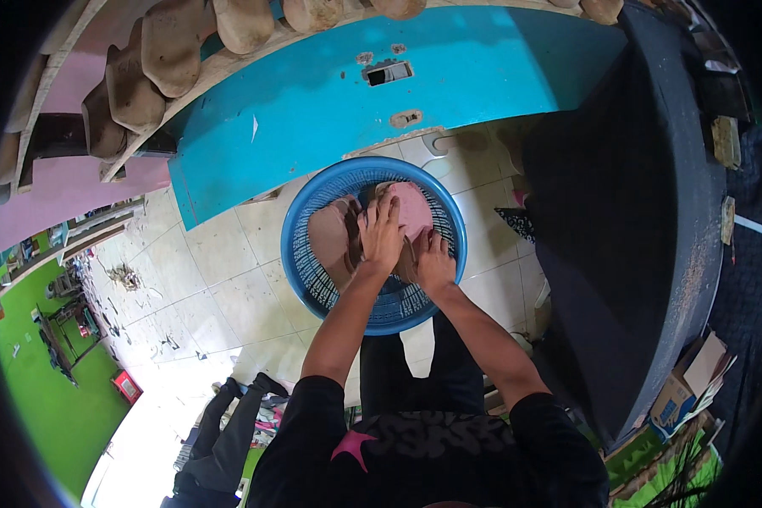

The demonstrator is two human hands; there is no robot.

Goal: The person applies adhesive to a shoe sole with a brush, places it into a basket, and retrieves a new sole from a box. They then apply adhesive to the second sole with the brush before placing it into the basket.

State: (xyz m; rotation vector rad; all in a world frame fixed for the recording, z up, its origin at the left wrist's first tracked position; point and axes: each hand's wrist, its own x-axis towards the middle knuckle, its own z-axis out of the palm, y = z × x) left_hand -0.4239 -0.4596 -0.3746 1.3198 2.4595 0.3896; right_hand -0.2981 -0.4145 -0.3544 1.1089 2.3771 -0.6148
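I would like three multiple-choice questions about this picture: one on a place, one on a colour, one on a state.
1. Where are both hands?
A. inside the basket
B. on the dark table
C. on the shelf

2. What colour is the basket?
A. green
B. blue
C. pink

3. How does the left hand lie?
A. closed in a fist
B. raised in the air
C. fingers spread on the flat pieces

Answers:
1 A, because the left hand and the right hand both reach into the basket on the tiled floor.
2 B, because its slotted wall is blue.
3 C, because its fingers lie spread over the brownish and pink flat pieces.
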